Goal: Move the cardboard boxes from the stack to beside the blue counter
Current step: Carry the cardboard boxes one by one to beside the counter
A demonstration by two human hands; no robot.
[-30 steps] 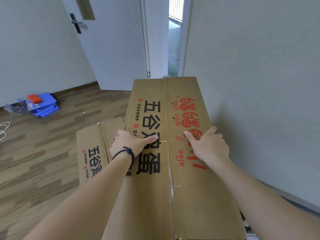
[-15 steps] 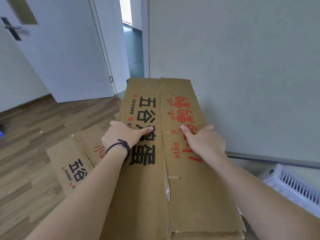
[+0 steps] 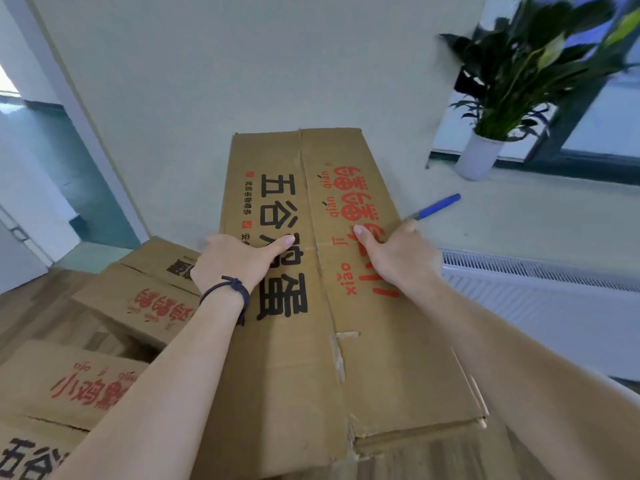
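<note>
I hold a long brown cardboard box (image 3: 374, 358) with black and red print lengthwise in front of me, its far end toward the pale wall. My left hand (image 3: 235, 261), a dark cord around its wrist, grips the box's left edge with the thumb on top. Gripping the right edge is my right hand (image 3: 398, 254), its thumb also lying on top. Several more printed cardboard boxes (image 3: 152, 303) lie low to my left, one nearer box (image 3: 69, 382) among them. No blue counter is in view.
A pale ledge (image 3: 540, 226) runs along the right with a blue pen (image 3: 436, 206) and a potted plant in a white pot (image 3: 479, 157). Below it sits a white radiator (image 3: 540, 296). An open doorway (image 3: 38, 161) and wood floor are to the left.
The view has swung to the right with the box still in both hands: the door has slid off to the left, and the ledge, plant and radiator have come into sight.
</note>
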